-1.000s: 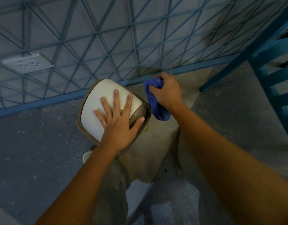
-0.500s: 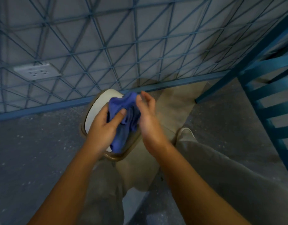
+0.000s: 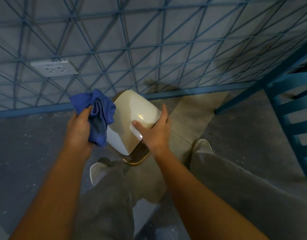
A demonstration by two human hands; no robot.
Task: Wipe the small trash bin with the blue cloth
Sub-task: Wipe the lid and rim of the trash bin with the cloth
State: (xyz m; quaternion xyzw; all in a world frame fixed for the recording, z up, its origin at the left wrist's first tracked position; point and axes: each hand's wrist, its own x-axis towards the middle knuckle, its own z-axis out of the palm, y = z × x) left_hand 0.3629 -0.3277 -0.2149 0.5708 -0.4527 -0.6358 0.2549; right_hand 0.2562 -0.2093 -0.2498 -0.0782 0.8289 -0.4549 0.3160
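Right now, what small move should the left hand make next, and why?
Probably bring the cloth rightward onto the top of the bin and start wiping. The left hand grips the bunched cloth at the bin's left side, while the right hand rests on its right edge, seemingly steadying it.

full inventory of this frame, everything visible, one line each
trash bin: 1, cream lid, brown-gold body, on floor by wall
blue cloth: 1, blue, bunched, left of bin
wall socket: 1, white, wall, upper left
lattice: 1, blue, across wall
slatted chair: 1, blue, right edge, partly seen
floor strip: 1, beige, under bin
floor: grey, speckled
shoes: 2, pale, below bin
trousers: grey-beige, bottom
left hand: grips cloth
right hand: rests on bin lid, thumb on top
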